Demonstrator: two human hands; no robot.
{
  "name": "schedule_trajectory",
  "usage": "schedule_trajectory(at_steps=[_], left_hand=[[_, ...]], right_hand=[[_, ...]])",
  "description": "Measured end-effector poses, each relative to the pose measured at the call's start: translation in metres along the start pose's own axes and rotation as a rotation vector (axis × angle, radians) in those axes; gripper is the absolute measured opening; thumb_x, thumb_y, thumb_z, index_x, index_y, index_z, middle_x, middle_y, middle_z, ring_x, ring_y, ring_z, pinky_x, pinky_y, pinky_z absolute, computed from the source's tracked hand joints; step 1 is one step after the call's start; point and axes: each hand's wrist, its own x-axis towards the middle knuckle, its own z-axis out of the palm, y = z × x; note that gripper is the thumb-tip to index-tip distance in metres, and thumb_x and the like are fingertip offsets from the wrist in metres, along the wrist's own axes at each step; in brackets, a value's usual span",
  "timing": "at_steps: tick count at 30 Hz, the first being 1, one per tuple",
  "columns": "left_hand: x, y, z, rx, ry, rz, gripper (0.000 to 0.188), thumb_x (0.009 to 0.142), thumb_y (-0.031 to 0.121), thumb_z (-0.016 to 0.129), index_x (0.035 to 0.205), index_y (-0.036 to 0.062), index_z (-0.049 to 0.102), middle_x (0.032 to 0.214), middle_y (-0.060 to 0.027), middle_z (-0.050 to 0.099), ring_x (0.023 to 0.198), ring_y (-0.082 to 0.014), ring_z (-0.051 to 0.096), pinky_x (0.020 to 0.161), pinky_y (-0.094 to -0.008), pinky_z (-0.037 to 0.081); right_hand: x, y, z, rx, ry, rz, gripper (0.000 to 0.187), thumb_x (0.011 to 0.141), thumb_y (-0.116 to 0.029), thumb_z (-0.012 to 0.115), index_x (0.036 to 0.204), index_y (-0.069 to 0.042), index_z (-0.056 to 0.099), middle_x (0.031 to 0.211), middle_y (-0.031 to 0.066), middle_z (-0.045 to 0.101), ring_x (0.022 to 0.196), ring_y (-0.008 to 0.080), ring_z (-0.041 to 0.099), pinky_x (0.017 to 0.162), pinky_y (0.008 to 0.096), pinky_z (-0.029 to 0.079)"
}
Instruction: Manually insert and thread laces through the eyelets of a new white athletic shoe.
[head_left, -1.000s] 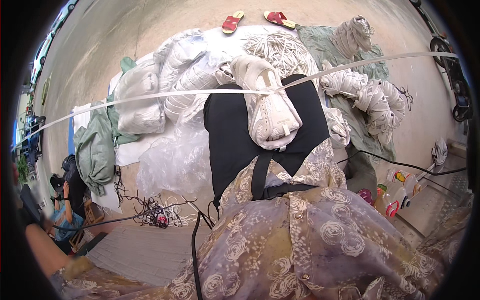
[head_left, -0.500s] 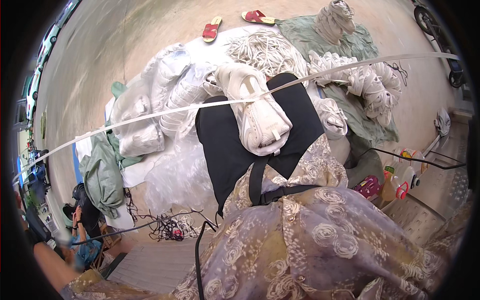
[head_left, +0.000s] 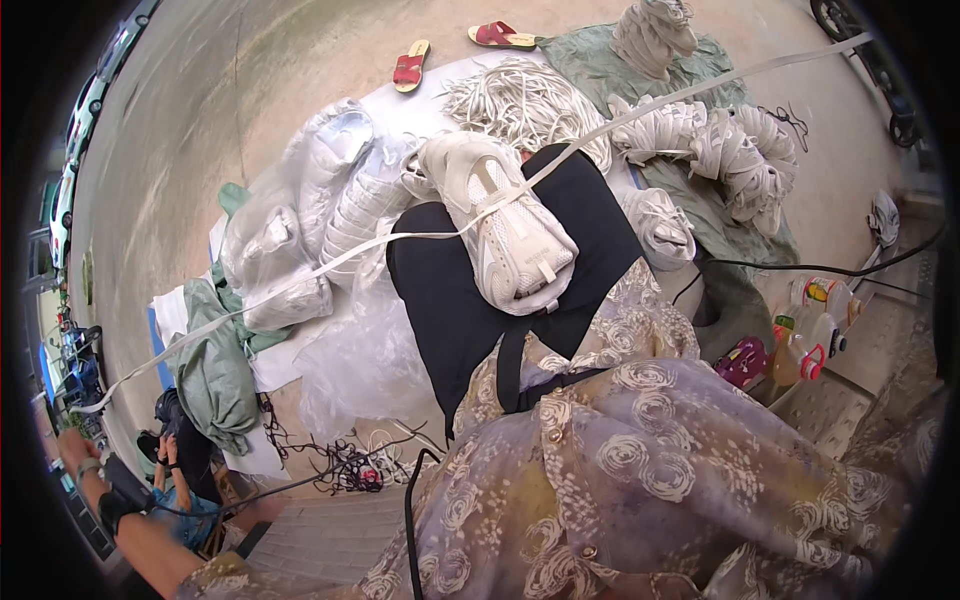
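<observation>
1. Slackened since half a second ago in the head view: left run of the white lace (head_left: pixel 330 264), now bent above the lap; right run now tilted more steeply toward two o'clock.
2. Just above centre, toward twelve: pale shoe (head_left: pixel 520 240) resting on the black-trousered lap (head_left: pixel 425 290), lace crossing its upper.
3. At eight o'clock: left hand (head_left: pixel 72 448), near the lace's end; too small and blurred, so cannot tell fingers as spread, curled or gripping lace. Right hand out of view; cannot tell its fingers.
4. At twelve: lace heap (head_left: pixel 525 100). Toward two: bundled shoes (head_left: pixel 735 155).
5. Possible trouble, as a judgement: slack snagging on the plastic bags (head_left: pixel 270 260) toward nine, because of dangling close by; shoe sliding off the lap if tugged unevenly.
</observation>
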Motion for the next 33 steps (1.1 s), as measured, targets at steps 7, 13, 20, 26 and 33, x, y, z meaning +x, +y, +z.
schedule_trajectory(at_steps=[7,13,20,26,33], left_hand=[[-0.311,0.172,0.242,-0.265,-1.015,0.230,0.008,0.072,0.008,0.052,0.067,0.0027,0.050,0.051,-0.0138,0.055,0.035,-0.0235,0.054,0.031,-0.0317,0.044],[-0.476,0.264,0.244,-0.942,-1.589,0.546,0.010,0.084,0.013,0.059,0.079,0.0053,0.055,0.071,-0.0082,0.062,0.055,-0.0145,0.061,0.055,-0.0252,0.051],[-0.555,0.337,0.222,-1.234,-1.598,0.700,0.012,0.084,0.012,0.061,0.079,0.0027,0.058,0.120,-0.0116,0.056,0.070,-0.0111,0.063,0.068,-0.0249,0.051],[-0.565,0.354,0.232,-1.096,-1.881,0.724,0.012,0.086,0.014,0.060,0.086,0.0018,0.060,0.112,-0.0119,0.060,0.070,-0.0107,0.062,0.068,-0.0254,0.051],[-0.576,0.355,0.232,-1.138,-1.814,0.715,0.011,0.085,0.012,0.062,0.085,0.0006,0.061,0.082,-0.0070,0.065,0.065,-0.0101,0.060,0.066,-0.0240,0.051]], right_hand=[[-0.040,-0.093,0.213,0.651,-0.240,-0.042,0.027,0.087,-0.027,0.057,0.074,-0.004,0.058,0.055,0.0013,0.054,0.038,0.0076,0.049,0.037,0.0202,0.039],[-0.067,-0.226,0.325,1.271,-0.649,-0.053,0.024,0.090,-0.023,0.055,0.079,-0.002,0.059,0.056,0.0012,0.056,0.040,0.0070,0.050,0.041,0.0198,0.040],[-0.078,-0.284,0.333,1.563,-0.709,-0.075,0.022,0.091,-0.023,0.055,0.082,-0.003,0.059,0.059,0.0008,0.058,0.042,0.0070,0.052,0.045,0.0204,0.045],[-0.082,-0.293,0.333,1.675,-0.734,-0.105,0.023,0.090,-0.026,0.056,0.084,-0.004,0.060,0.065,0.0010,0.060,0.049,0.0063,0.055,0.049,0.0196,0.046],[-0.087,-0.284,0.345,1.797,-0.782,-0.018,0.029,0.090,-0.034,0.055,0.088,-0.005,0.059,0.071,0.0019,0.060,0.055,0.0079,0.055,0.050,0.0217,0.046]])
